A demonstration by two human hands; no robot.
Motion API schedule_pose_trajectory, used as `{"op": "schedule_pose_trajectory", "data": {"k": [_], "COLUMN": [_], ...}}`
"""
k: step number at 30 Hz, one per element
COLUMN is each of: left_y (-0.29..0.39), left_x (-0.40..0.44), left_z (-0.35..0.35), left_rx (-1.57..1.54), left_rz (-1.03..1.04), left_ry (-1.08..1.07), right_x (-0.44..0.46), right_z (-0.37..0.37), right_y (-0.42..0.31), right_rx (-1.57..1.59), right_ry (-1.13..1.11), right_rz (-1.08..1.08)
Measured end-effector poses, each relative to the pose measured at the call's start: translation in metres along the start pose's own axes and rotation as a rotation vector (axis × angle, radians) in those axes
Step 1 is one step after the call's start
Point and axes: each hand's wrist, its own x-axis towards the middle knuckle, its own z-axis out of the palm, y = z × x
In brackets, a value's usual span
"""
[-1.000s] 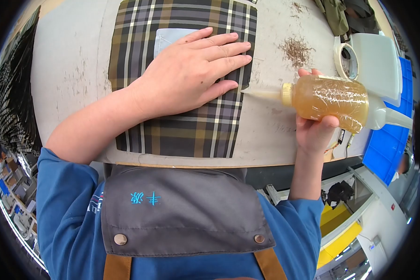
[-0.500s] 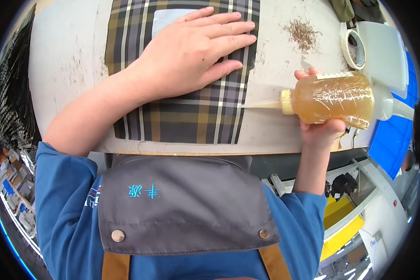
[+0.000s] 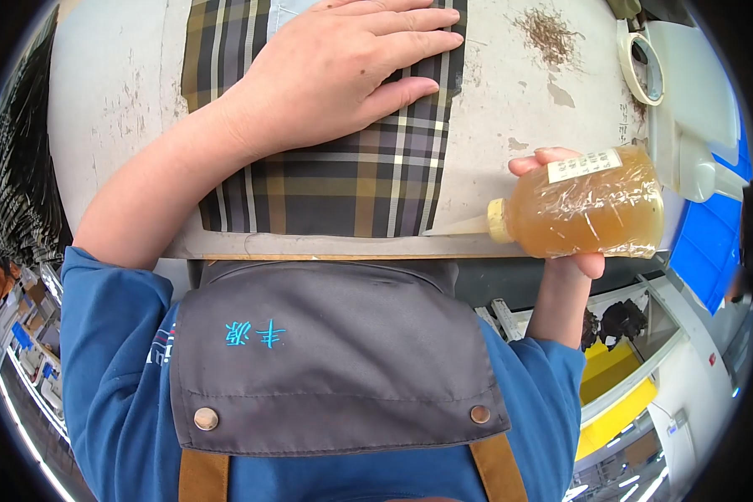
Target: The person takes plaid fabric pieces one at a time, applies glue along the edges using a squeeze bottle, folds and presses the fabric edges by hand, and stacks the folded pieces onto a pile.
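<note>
A plaid fabric piece (image 3: 318, 197) in brown, black and white lies flat on the table. My left hand (image 3: 351, 71) rests palm down across it with the fingers stretched out, partly covering a pale blue patch (image 3: 286, 12). On the right, my right hand (image 3: 590, 264) is wrapped round a squeeze bottle (image 3: 594, 209) of amber liquid, held on its side. Its yellow cap and clear pointed nozzle face left, and the nozzle tip is at the fabric's lower right corner. Most of my right palm is hidden behind the bottle.
A roll of tape (image 3: 642, 69) and a translucent container (image 3: 694, 159) stand at the right of the table (image 3: 510, 100). A blue bin (image 3: 707, 251) is beyond them. Dark fabric strips (image 3: 25, 151) hang along the left edge. Brown residue (image 3: 550, 38) marks the tabletop.
The bottle's nozzle tip has moved along the fabric's right edge toward me, down to the lower corner. My left hand stays flat on the fabric.
</note>
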Motion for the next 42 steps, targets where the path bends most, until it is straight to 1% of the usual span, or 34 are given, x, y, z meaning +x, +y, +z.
{"op": "schedule_pose_trajectory", "data": {"k": [1,2,3,4,6,7,9,10,11,13,17,23,27,33,35,36,38,42], "left_y": [0.0,0.0,0.001,0.002,0.002,0.003,0.003,0.003,0.002,0.0,-0.001,0.002,0.002,0.001,0.001,-0.001,-0.006,-0.001], "left_x": [0.001,0.0,-0.001,-0.001,-0.001,0.0,0.0,0.0,0.0,-0.002,-0.003,-0.001,-0.001,-0.001,-0.002,-0.001,0.0,0.001], "left_z": [-0.001,0.002,0.008,0.011,0.01,0.009,0.009,0.008,0.009,0.014,0.016,0.009,0.01,0.012,0.012,0.01,0.004,-0.002], "left_rx": [-0.002,0.005,0.065,0.121,0.111,0.098,0.097,0.088,0.078,0.055,0.033,0.089,0.094,0.095,0.117,0.116,-0.074,-0.011], "left_rz": [-0.001,0.002,-0.008,-0.019,-0.017,-0.016,-0.014,-0.015,-0.017,-0.021,-0.031,-0.025,-0.02,-0.016,-0.015,-0.014,0.012,0.003], "left_ry": [-0.001,0.007,0.072,0.134,0.141,0.142,0.145,0.142,0.137,0.16,0.179,0.134,0.137,0.134,0.141,0.139,0.033,0.012], "right_x": [-0.002,-0.001,0.002,0.003,0.006,0.013,0.031,0.037,0.04,0.042,0.051,0.046,0.044,0.028,0.022,0.02,0.016,0.01], "right_z": [-0.002,-0.004,-0.005,0.0,0.021,0.023,0.022,0.022,0.018,0.008,0.012,0.004,0.011,0.007,0.005,0.007,0.009,0.017], "right_y": [0.002,0.005,0.004,0.001,-0.011,-0.015,-0.02,-0.02,-0.021,-0.023,-0.019,-0.018,-0.017,-0.016,-0.017,-0.019,-0.021,-0.017], "right_rx": [-0.003,0.004,0.011,0.005,-0.045,-0.047,-0.016,-0.082,-0.083,-0.135,-0.153,-0.167,-0.16,-0.135,-0.119,-0.117,-0.102,-0.009], "right_ry": [-0.001,-0.045,-0.089,-0.093,0.574,0.573,0.663,0.658,0.656,0.467,0.486,0.438,0.465,0.408,0.33,0.331,0.288,0.326], "right_rz": [-0.003,-0.064,-0.125,-0.132,-0.023,-0.025,-0.058,-0.075,-0.076,0.037,-0.021,0.035,0.012,0.106,0.175,0.176,0.202,0.165]}}
